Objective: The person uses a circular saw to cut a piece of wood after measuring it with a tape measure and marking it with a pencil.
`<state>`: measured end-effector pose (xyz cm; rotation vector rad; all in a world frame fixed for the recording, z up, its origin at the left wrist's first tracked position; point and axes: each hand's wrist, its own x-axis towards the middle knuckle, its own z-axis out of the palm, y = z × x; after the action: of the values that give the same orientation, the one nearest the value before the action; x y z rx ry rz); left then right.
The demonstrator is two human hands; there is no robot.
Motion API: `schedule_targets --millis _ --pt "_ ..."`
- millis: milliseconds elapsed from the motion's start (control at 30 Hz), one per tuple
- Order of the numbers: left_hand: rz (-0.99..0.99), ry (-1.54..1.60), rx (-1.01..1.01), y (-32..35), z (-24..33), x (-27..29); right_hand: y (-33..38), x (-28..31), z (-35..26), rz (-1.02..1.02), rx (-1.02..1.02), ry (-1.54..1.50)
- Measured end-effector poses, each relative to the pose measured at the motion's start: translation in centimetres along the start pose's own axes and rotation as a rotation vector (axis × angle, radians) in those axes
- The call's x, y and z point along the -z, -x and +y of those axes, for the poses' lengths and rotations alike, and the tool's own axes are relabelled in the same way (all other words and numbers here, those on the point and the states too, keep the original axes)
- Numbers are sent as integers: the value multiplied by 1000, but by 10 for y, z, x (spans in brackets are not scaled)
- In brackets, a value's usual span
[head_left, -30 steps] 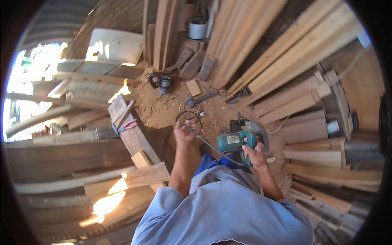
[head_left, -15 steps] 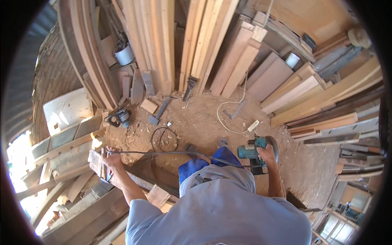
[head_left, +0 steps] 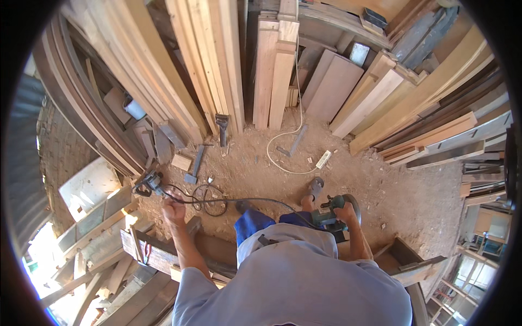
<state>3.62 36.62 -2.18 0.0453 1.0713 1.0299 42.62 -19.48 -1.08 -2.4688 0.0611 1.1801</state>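
My right hand is closed round the handle of a teal circular saw, held low at my right side near my knee. From the saw a black power cord stretches leftward across my legs. My left hand, arm reaching out to the left, grips this cord. Loops of dark cord lie on the ground just right of that hand. Below my left forearm is a wooden beam with thin items at its end. A second power tool rests on the ground beyond my left hand.
Timber planks lean in rows along the far side. An axe-like tool, a hammer-like tool and a wood block lie on sawdust-covered ground. A white power strip trails a pale cord. Scrap boards crowd the left.
My left hand has moved away from the beam's end, farther forward and right, keeping the cord. The saw is slightly lower and further left in view. My view has turned rightward.
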Motion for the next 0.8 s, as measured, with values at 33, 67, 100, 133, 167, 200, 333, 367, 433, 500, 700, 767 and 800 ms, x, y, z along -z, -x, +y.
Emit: schedule_targets --millis 33,67,100,133,167,200,333,367,433,500,700,767,800 --pt "9 -34 -12 4 -13 -6 -15 4 8 -31 -14 24" --pt "-167 -87 56 5 -18 11 -38 4 16 -28 38 35" --pt "-342 -144 137 5 -24 22 -66 2 30 -17 82 46" --pt "-258 -219 151 18 -49 9 -79 0 44 3 74 65" --pt "-167 -296 163 40 -77 -4 -91 -1 57 21 65 80" --pt "-161 -293 192 47 -93 0 -105 -2 56 37 48 102" --pt "-68 -367 216 61 -205 -6 -157 17 81 83 -49 115" --pt "-16 -416 199 70 -234 -8 -174 17 91 30 -103 134" --pt "-34 -460 311 78 -265 10 -199 23 95 32 -176 189" --pt "60 -513 408 83 -290 24 -216 38 77 -32 -298 243" --pt "141 -703 540 63 -370 55 -343 -15 197 -31 -384 454" --pt "99 -718 555 47 -384 77 -375 -30 227 -39 -384 539" --pt "68 -733 565 39 -388 87 -387 -41 239 -41 -386 570"
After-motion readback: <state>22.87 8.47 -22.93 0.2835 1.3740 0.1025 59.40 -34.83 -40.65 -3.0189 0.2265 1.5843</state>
